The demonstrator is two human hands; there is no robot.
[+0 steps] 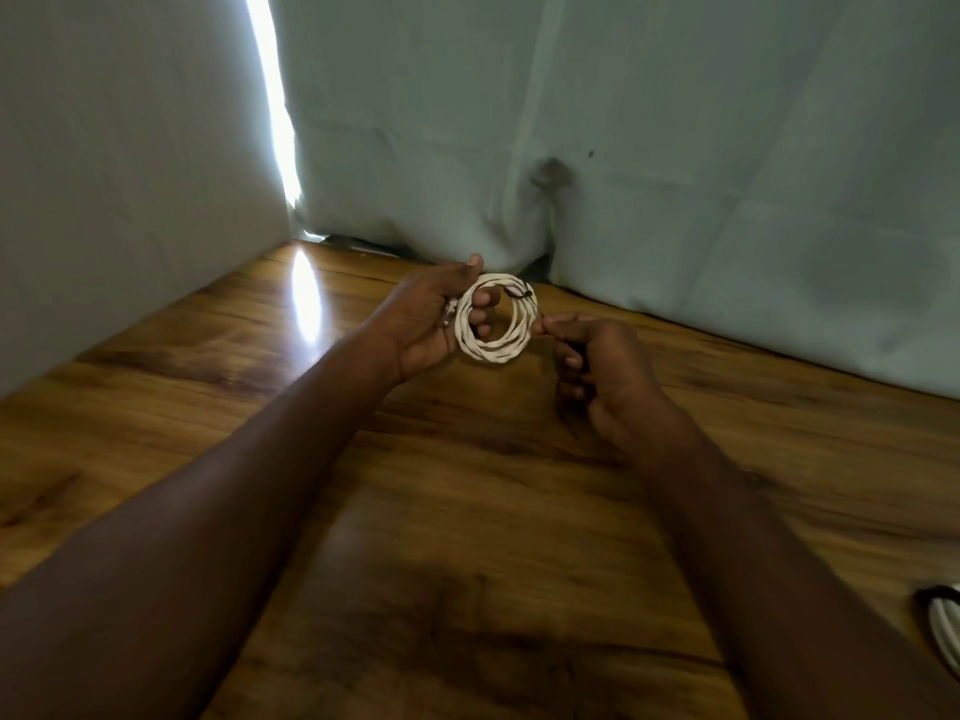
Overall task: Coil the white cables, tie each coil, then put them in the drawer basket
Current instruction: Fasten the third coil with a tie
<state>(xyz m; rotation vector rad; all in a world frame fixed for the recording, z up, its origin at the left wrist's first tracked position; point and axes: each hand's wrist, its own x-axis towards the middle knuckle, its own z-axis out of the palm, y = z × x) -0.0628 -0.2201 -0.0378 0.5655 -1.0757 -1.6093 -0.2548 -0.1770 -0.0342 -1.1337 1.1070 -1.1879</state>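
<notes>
A white cable wound into a small round coil (496, 350) is held up above the wooden table. My left hand (426, 324) grips the coil's left side, with fingers poking through its middle. A dark tie (517, 292) sits on the coil's upper right. My right hand (597, 371) pinches the coil's right edge between thumb and forefinger, the other fingers curled. A second white coil with a black tie (943, 631) lies on the table at the far right edge, partly cut off. No drawer basket is in view.
The wooden table (467, 511) fills the lower view. Pale green cloth (675, 148) hangs behind and to the left, with a bright gap of light (275, 111) between the sheets.
</notes>
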